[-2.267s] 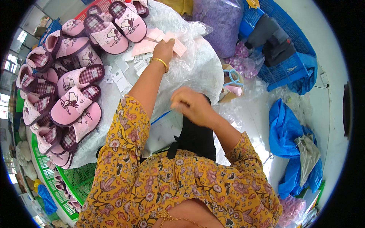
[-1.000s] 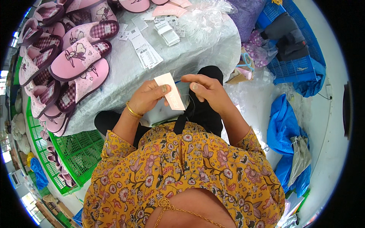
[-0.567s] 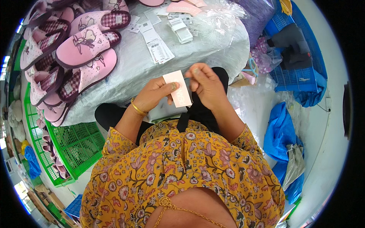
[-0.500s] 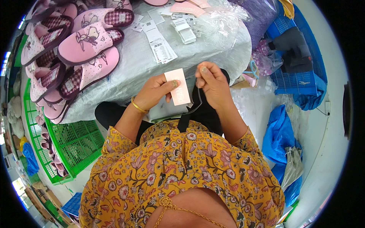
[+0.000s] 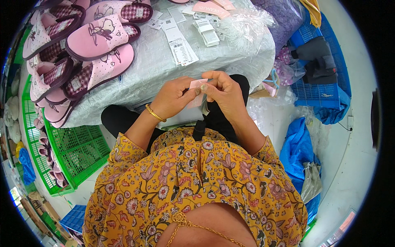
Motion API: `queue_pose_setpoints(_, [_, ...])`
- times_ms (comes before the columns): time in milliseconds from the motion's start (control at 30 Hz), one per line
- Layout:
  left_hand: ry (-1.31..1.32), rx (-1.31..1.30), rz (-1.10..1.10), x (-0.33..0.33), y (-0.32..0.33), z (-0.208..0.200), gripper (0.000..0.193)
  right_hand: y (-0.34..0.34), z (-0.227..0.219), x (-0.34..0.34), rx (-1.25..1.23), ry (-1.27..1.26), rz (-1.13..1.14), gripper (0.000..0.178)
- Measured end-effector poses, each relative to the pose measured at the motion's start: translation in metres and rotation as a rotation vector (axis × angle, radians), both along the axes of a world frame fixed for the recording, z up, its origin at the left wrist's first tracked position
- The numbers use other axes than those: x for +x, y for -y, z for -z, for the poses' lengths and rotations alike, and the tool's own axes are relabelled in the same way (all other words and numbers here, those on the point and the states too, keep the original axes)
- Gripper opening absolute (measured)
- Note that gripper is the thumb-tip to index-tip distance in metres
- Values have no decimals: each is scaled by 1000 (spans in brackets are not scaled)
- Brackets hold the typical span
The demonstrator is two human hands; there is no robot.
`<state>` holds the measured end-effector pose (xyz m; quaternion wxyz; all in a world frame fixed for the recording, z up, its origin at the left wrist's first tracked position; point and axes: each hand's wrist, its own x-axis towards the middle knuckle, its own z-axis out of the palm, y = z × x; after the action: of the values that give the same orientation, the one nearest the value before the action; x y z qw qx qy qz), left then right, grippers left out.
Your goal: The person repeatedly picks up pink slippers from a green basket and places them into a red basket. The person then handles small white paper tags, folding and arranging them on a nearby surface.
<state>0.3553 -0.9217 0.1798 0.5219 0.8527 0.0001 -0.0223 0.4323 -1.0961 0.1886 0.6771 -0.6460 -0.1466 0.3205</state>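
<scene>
A pale pink card tag is between my two hands in front of my lap, tilted and partly covered by fingers. My left hand is closed on it, thumb across its lower part. My right hand is closed at the tag's right edge, its thumb tip pressed over the card. The thin clear string that this hand pinched earlier is mostly hidden now. Beyond my hands, long white printed label strips and a stack of small white labels lie on the covered table.
Pink slippers with dark soles are piled at the far left. Below them stands a green plastic crate. More pink cards and clear plastic bags lie farther back. A blue crate with dark cloth is at right.
My right hand has moved left to meet the tag, which is tilted and more covered than before. My left hand has shifted slightly right. The view has moved a little.
</scene>
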Motion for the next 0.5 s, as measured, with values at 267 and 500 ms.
queue_pose_setpoints(267, [187,256,21,-4,3,-4,23,-2,5,-2,-6,-80,6,16])
queue_pose_setpoints(500, [-276,-655,-95,-13,-8,-5,16,1,3,-6,-42,-100,-94,15])
